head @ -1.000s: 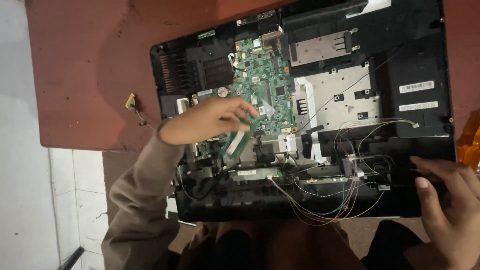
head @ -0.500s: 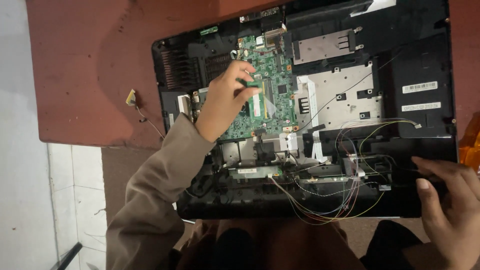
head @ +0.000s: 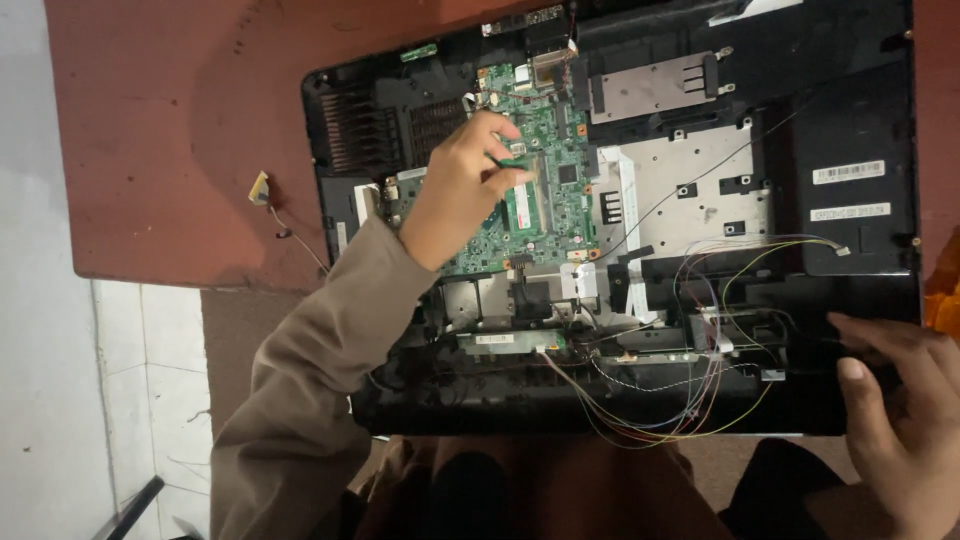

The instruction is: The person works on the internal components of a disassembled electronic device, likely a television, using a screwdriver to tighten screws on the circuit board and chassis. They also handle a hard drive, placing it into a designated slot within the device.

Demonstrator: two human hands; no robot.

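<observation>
Two white rectangular labels [head: 848,172] sit on the black panel of the opened computer chassis [head: 860,100], well above our right fingers. Since half a second ago, our left hand [head: 462,190] has stayed on the green circuit board [head: 545,215], fingers now curled closer, pinching a small green part [head: 515,163]. Our right hand [head: 895,400] grips the chassis's lower right edge, fingers loosely bent.

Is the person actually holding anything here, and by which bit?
The left hand pinches a small green card by its end, over the green circuit board. The right hand grips the open black computer case by its near corner.
</observation>
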